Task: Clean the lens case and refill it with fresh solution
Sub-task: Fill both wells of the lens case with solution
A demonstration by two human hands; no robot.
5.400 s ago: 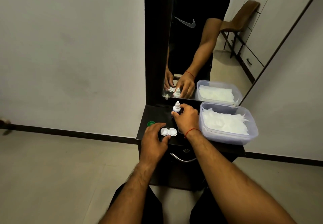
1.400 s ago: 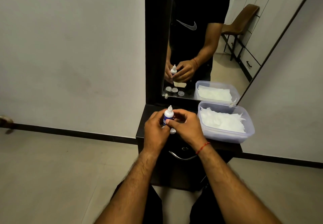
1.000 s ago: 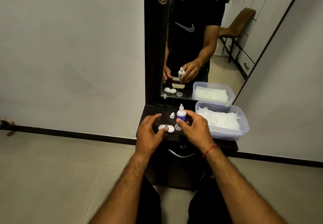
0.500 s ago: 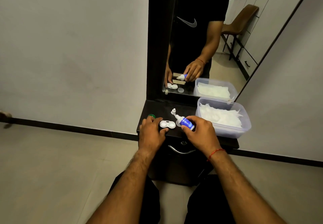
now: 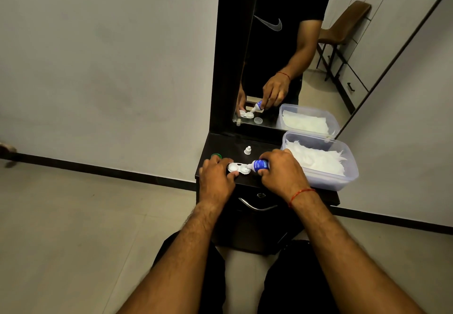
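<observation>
Flanking lens case [image 5: 238, 168]: tissue tub [image 5: 343, 179] (right).

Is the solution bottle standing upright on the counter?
No: the right hand holds the solution bottle tipped sideways, its nozzle over the lens case.

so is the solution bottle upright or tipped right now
Tipped. The right hand holds the solution bottle nearly on its side, nozzle pointing at the lens case; its cap stands off on the counter.

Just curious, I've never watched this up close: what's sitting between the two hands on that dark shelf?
In the head view, the white lens case lies between the left hand and right hand, which tips the solution bottle onto it.
</observation>
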